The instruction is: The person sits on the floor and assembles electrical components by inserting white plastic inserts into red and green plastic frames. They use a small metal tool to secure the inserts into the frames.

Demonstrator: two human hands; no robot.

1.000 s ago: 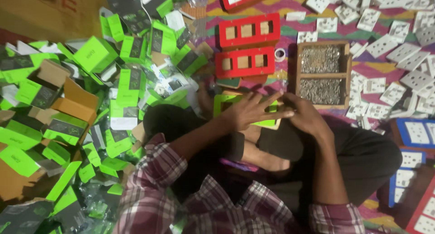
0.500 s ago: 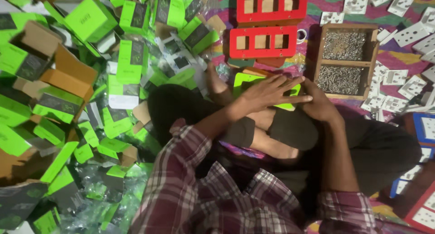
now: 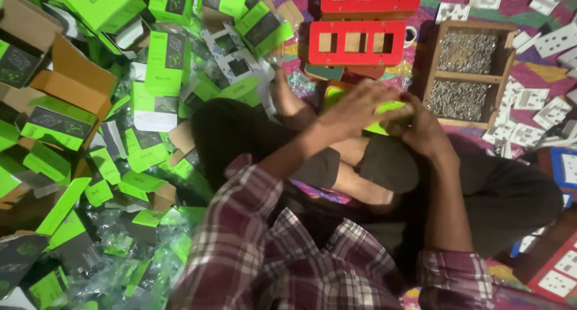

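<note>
A: Head view, only camera. What's different from a second back?

B: Your view has dropped and swung toward the near side; the red frames now sit at the far edge of the picture. Your hands haven't left the green box. Left hand lies over its top with fingers spread and bent; right hand is curled onto its right end. Both have closed in tighter than a second ago.

A: So where is the green box exactly?

B: The green box is above your crossed legs, just near of the lower red frame, mostly covered by your fingers. Only lime edges show. You're working it between both hands, and it hasn't been put down.

A: Grip state?

B: Left: pressed on the box, partly open. Right: wrapped round its end, closed on it. What's inside, can't tell.

A: Surroundings?

B: Far right, a wooden tray with two compartments of small metal pieces, apart from your right hand. White switch plates scattered on the patterned floor mat further right. Left half: a heap of green cartons and clear plastic bags, some cartons open.

A: Anything in your way?

B: Your own knees crowd the space under the box; the heap presses close at left.
</note>
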